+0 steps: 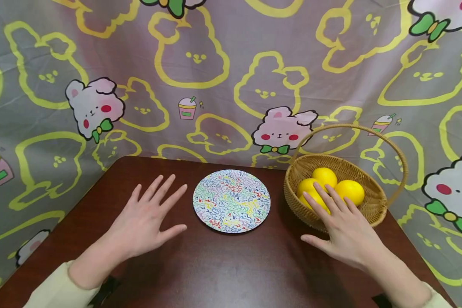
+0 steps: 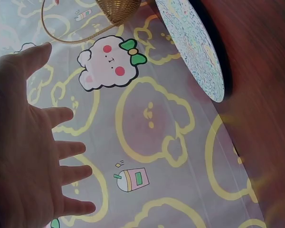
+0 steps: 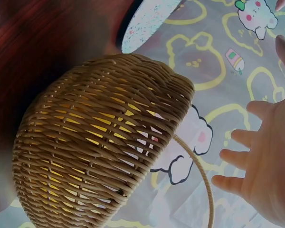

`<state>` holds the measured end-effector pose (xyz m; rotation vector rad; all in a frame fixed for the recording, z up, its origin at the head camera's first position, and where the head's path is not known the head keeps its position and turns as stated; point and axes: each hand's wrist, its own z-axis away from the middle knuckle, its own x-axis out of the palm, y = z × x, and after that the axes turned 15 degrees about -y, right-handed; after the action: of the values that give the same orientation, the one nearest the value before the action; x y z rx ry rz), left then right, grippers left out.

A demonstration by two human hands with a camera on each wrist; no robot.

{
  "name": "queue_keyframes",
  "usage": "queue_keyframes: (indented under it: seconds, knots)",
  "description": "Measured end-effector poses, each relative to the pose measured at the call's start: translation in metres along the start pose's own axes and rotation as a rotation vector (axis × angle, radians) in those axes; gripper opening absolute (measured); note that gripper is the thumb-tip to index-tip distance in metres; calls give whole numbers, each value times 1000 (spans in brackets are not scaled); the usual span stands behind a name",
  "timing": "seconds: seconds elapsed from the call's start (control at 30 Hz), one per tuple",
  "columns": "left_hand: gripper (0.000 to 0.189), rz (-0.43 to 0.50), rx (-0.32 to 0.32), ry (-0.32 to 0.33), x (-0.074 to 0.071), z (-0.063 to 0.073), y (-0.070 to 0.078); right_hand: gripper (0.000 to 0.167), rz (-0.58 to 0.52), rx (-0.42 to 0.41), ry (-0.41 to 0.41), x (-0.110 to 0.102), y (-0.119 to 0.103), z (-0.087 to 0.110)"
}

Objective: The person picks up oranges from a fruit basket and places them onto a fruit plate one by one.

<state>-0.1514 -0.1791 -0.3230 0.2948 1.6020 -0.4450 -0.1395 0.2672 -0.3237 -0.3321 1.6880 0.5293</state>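
Observation:
In the head view my left hand (image 1: 143, 224) hovers with fingers spread above the table, left of a round board (image 1: 231, 201) covered in coloured squiggles. My right hand (image 1: 348, 233) is spread too, holding nothing, and overlaps the near rim of a wicker basket (image 1: 373, 188) with a tall arched handle. Several yellow lemon-like fruits (image 1: 325, 177) lie in the basket, some partly behind my right fingers. The right wrist view shows the basket's woven side (image 3: 95, 142), with that hand (image 3: 270, 156) apart from it. In the left wrist view my hand (image 2: 28, 156) is likewise bare.
A dark brown wooden table (image 1: 231, 265) bears the board and basket. A grey curtain (image 1: 223, 51) with bunny prints hangs behind the table and along both sides. The basket's handle (image 1: 396, 154) arches high at the right.

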Motion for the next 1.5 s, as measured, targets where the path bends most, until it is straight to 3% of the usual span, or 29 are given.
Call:
queue_keyframes:
  seconds: [0.63,0.93,1.23,1.5]
  knots:
    - [91,31,20,-15,10,-16,-7,91,8,-48,1,-7,15,-11]
    - [90,69,39,-25,19,-26,-10,88,-53,-48,-28,-10,21,-13]
    - [89,168,46,-22,37,-39,-15,88,-66,-51,-46,-10,27,-15]
    - [85,327,85,-32,51,-49,-19,87,-101,-67,-51,-13,34,-17]
